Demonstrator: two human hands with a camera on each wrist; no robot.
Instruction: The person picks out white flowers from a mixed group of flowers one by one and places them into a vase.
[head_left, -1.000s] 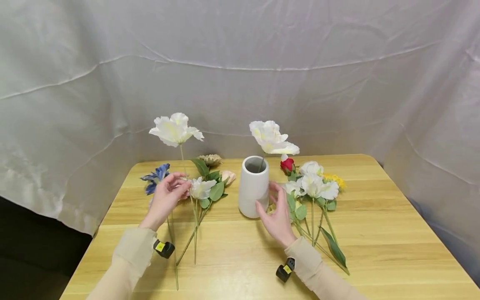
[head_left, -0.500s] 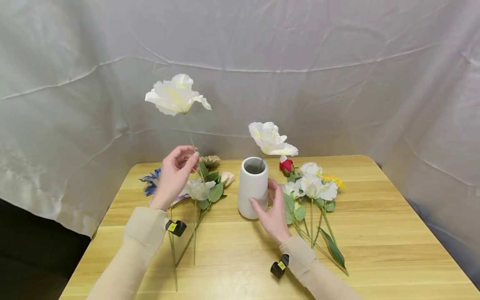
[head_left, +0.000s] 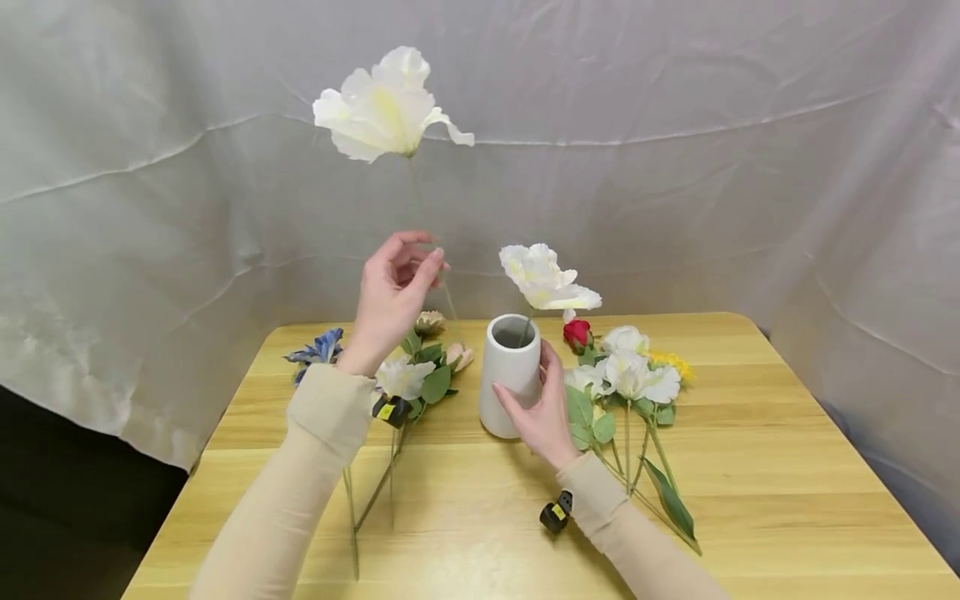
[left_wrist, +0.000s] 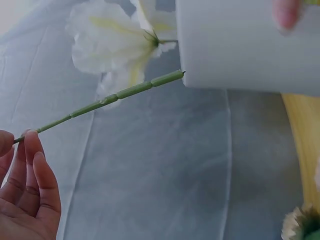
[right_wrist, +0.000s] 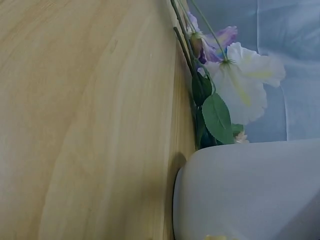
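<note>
- Stretching wide in the head view, the wooden table [head_left: 480,525] offers open room in front of the vase and out to its right edge, its far edge running along the grey curtain [head_left: 675,167].
- Upright in the middle, the white vase [head_left: 504,387]: one stem in it, topped by the vase flower [head_left: 546,279], leaning right over the rim.
- And the right hand [head_left: 546,408] has that vase gripped round its right side, thumb to the front!
- Up on the left, the left hand [head_left: 397,292] pinches the held flower [head_left: 386,108] by its stem, white bloom high against the curtain.
- Counting the left group: one blue flower [head_left: 318,348], one white flower [head_left: 402,377], one pink flower [head_left: 460,357], one beige flower [head_left: 431,322].
- Right group: one red rose [head_left: 577,334], one yellow flower [head_left: 671,363], several white blooms [head_left: 626,372] overlapping too much to count.
- Over to the left wrist view: thumb and fingertips on the green stem [left_wrist: 125,93], its end right by the vase's rim; touching or not, can't tell.
- Right wrist view: vase base on the wood, one purple bloom [right_wrist: 220,42] and green leaves [right_wrist: 218,117] beyond.
</note>
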